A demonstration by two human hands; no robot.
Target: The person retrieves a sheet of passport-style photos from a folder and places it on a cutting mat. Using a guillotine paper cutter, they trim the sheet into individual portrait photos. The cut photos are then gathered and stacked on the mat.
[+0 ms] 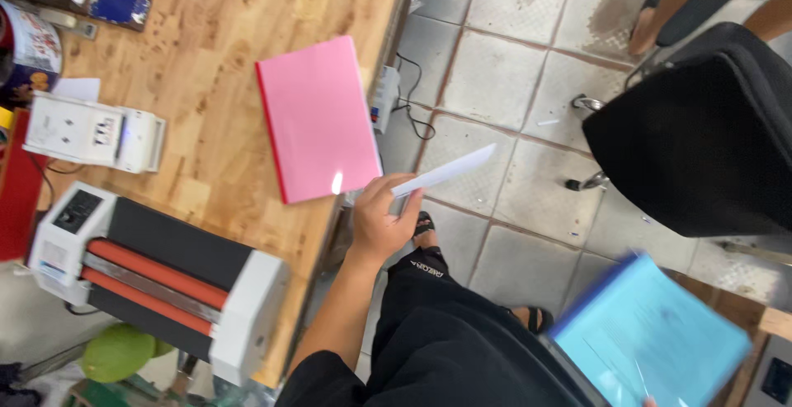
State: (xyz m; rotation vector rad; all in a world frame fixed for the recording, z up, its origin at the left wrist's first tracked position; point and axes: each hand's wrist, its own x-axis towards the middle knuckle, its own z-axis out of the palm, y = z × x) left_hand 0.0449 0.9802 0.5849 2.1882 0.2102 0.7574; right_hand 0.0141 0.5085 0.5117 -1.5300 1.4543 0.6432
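A white sheet of paper [445,172] is pinched between thumb and fingers of the left hand [381,221], beyond the wooden table [206,110] edge. Just left of that grip lies a pink folder [318,118]. A blurred light-blue folder [652,337] is seemingly held by the right hand, barely visible; its closure cannot be told.

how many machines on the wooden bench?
2: a roller laminator at the bench's near corner, and a small white printer just beyond it. More may sit past the picture's left edge.
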